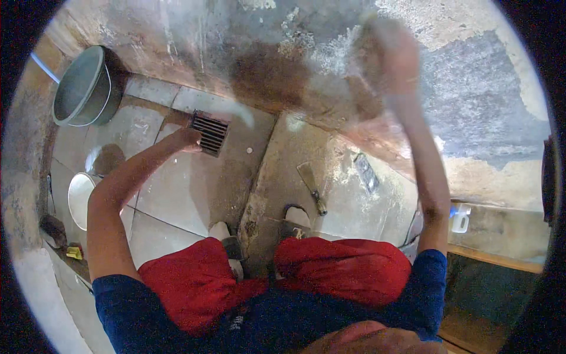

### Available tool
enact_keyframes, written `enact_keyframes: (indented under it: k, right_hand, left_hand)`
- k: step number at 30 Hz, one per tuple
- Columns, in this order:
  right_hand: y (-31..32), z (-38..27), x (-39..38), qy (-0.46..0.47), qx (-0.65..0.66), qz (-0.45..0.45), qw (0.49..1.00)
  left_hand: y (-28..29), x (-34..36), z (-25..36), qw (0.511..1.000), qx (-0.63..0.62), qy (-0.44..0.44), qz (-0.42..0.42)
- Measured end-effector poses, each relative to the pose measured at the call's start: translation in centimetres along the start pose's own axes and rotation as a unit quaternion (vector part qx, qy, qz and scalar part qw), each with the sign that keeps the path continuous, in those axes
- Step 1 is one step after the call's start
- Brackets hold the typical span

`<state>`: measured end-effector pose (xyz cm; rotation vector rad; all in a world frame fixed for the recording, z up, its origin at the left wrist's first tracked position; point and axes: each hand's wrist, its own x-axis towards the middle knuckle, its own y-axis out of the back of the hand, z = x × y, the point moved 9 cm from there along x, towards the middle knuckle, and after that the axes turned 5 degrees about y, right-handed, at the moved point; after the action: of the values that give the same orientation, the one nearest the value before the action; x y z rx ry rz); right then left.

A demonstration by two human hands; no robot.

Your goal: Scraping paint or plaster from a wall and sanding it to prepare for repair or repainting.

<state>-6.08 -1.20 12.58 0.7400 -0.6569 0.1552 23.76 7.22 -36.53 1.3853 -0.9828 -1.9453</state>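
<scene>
My left hand [190, 141] is over the floor tiles at the left, fingers closed at the near-left edge of a dark rectangular slatted piece [211, 133] that looks like a grate. My right hand [401, 62] is raised against the patchy wall [471, 88] and smeared by motion. A brownish blur lies beside it; whether that is a held thing or a shadow I cannot make out. On the floor ahead of my right foot lies a scraper [312, 189] with a wide blade. A flat, whitish-smeared rectangular piece [366, 172] rests farther right.
A dark bucket [79, 88] with a wire handle stands at the far left, with a white bucket [81, 197] nearer. Beside my left elbow sits a small yellow item [74, 252]. A white plastic jug [461, 220] stands on a ledge at right. Pale crumbs litter the raised floor [354, 206].
</scene>
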Motion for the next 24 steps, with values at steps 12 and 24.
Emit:
enact_keyframes:
  k: [12, 24]
  right_hand:
    - [0.3, 2.0, 4.3, -0.281, 0.332, -0.092, 0.896]
    - [-0.6, 1.4, 0.4, -0.111, 0.002, -0.131, 0.985]
  left_hand:
    - [-13.3, -1.6, -11.4, 0.956, -0.247, -0.076, 0.137]
    - [-3.8, 1.8, -0.7, 0.992, -0.122, -0.013, -0.027]
